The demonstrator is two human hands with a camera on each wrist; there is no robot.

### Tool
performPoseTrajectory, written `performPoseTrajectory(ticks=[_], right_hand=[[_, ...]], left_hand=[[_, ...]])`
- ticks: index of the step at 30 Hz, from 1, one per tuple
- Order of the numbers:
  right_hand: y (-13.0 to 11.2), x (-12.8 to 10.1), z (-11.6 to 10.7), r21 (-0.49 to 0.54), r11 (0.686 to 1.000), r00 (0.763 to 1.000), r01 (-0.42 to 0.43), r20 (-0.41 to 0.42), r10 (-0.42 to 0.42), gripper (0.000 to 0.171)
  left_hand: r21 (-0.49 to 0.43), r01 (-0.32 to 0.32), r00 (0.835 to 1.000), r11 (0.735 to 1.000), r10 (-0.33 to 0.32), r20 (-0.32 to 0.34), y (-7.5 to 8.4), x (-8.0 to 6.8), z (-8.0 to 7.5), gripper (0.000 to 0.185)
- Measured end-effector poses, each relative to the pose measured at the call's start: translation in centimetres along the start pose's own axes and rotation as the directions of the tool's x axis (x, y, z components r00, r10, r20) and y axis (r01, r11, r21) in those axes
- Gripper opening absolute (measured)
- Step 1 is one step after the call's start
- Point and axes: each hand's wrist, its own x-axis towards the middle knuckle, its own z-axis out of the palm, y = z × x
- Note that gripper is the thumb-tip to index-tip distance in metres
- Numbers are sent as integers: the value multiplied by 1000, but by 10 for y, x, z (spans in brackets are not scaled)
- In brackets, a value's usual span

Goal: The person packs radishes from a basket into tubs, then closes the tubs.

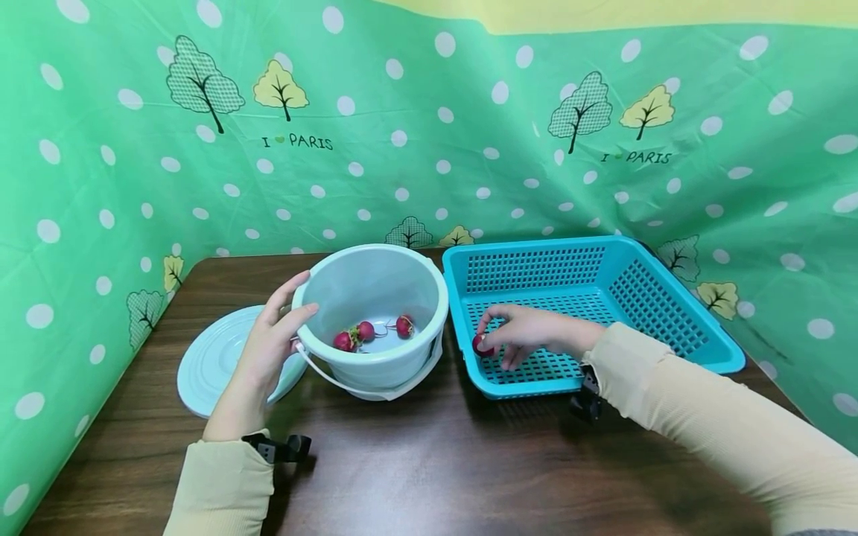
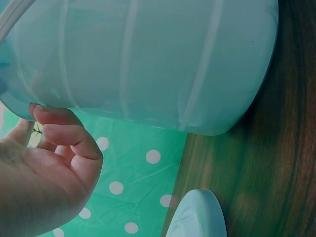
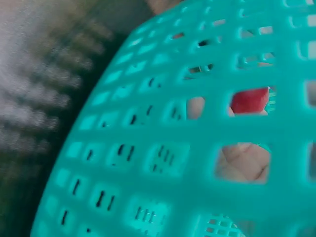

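Note:
A light blue bucket [image 1: 375, 372] stands mid-table, its opening tipped toward me, with several radishes [image 1: 365, 331] at the bottom. My left hand [image 1: 264, 346] holds the bucket's left rim, thumb over the edge and fingers along the outside; in the left wrist view the hand [image 2: 59, 163] touches the bucket wall [image 2: 148, 59]. Inside the blue slotted basket [image 1: 596, 380], at its left end, my right hand [image 1: 529, 335] pinches a red radish [image 1: 481, 345]. The right wrist view catches that radish [image 3: 249, 101] only through the basket's holes; much of the hand is hidden.
A round light blue lid [image 1: 214, 357] lies on the dark wooden table [image 1: 429, 469] left of the bucket. The bucket's handle [image 1: 375, 392] hangs down at the front. A green dotted cloth [image 1: 402, 134] hangs behind the table.

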Motion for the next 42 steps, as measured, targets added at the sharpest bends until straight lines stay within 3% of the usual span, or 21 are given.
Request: performPoseTrajectory(ticks=[28,42], right_hand=[[-27,-35,-18,109,985,991,134,-33,-131,39],[-40,-44,-30,145,963,973,228,-64,-220,35]], left_hand=[[-3,6,1000,1000,-6,1,1,0,0,56],[-8,-3,1000,1000,3,-3,0,-2,2,56]])
